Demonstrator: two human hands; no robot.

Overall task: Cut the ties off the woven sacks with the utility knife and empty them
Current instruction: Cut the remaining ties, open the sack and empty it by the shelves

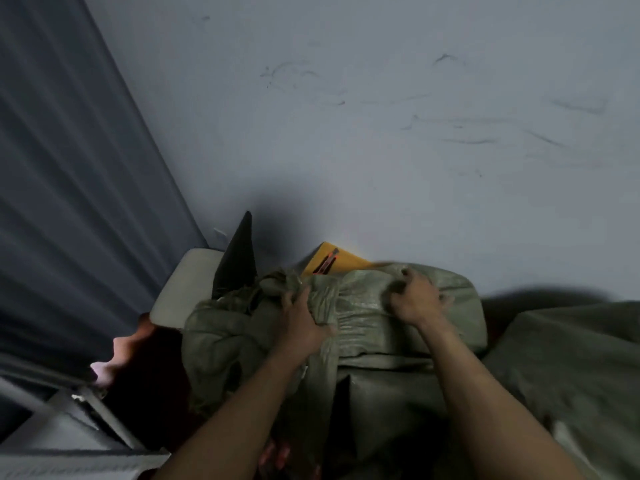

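Dim and smeary all over, so not much fine detail to go on. Can't make out any tie on the woven sack point(367, 327), just crumpled folds at its left end, half hidden under the left hand point(301, 317). Gripping a bunch of that fabric there, fingers curled round it. Same deal with the right hand point(415, 299) further right, up at the far top edge: closed on a fistful of the weave. Can't see the near end of the sack, blocked by both forearms, and can't tell what it sits on.

Pretty sure that's the utility knife point(326, 264), orange and black, lying on a flat yellow thing point(348, 258) just beyond the sack by the wall, apart from both hands. Too blurred to say blade in or out. Black pointed shape point(235, 258) left of that, no idea what, next to a pale slab point(183, 289) partly covered by the sack.

Second green sack point(571, 358) off to the right, cropped by the frame. Behind everything, a pale grey wall point(381, 116) with dark scuffs, plus a dark blue-grey curtain point(69, 168) down the left. Bit of grey metal frame point(86, 410) near left.
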